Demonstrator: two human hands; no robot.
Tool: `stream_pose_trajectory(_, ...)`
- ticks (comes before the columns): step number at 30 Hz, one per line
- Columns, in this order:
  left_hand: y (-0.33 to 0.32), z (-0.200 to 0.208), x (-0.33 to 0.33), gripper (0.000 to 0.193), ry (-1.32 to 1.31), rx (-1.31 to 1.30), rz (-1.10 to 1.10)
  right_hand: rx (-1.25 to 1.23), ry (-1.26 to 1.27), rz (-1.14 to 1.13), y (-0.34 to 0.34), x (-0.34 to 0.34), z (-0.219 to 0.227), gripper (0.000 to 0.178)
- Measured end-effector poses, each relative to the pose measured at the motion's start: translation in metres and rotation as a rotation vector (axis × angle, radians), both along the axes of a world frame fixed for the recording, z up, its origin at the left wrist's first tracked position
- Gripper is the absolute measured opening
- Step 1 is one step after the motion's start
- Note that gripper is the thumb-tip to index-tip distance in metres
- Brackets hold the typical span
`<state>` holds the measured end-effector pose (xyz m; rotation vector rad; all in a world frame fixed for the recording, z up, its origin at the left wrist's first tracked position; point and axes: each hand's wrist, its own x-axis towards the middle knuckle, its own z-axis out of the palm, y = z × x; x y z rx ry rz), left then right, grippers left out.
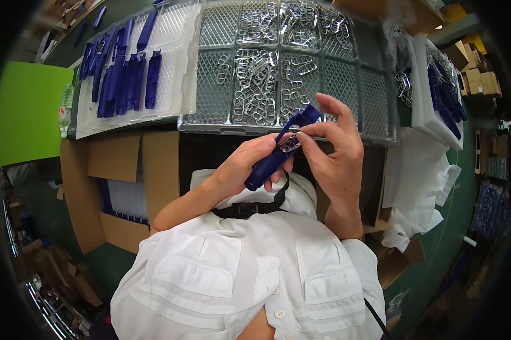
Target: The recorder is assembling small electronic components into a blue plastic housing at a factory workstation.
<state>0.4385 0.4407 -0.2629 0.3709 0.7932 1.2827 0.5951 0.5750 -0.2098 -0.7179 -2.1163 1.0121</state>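
Note:
My left hand (245,163) is wrapped round a dark blue plastic casing (265,169), long and tilted up to the right, with a slim arm standing off it. Set against the casing's opening is a shiny metal clip (290,144). My right hand (336,146) pinches at this clip with thumb and forefinger, its other fingers raised. Just beyond my hands lies a clear divided tray (210,120). Loose metal clips (254,85) fill several of its compartments.
At the left, a white tray (173,85) bears several blue casings (122,85). A cardboard box (77,187) stands below it. White foam (422,107) with more blue parts is at the right, above crumpled white sheets (414,181). A plastic bottle (66,107) stands by a green panel (28,107).

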Motion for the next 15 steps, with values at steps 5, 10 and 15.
stream_pose_trajectory(5,0.017,-0.004,-0.007,0.052,-0.049,0.040,-0.025,0.015,-0.063,0.008,0.017,-0.011,-0.004,0.012)
stream_pose_trajectory(10,0.020,-0.010,-0.014,0.039,0.087,0.062,-0.030,0.081,-0.122,0.045,0.022,-0.022,-0.010,0.012)
stream_pose_trajectory(15,0.016,-0.006,-0.015,0.026,0.323,0.038,0.036,0.205,-0.107,-0.092,0.002,-0.037,-0.009,0.037)
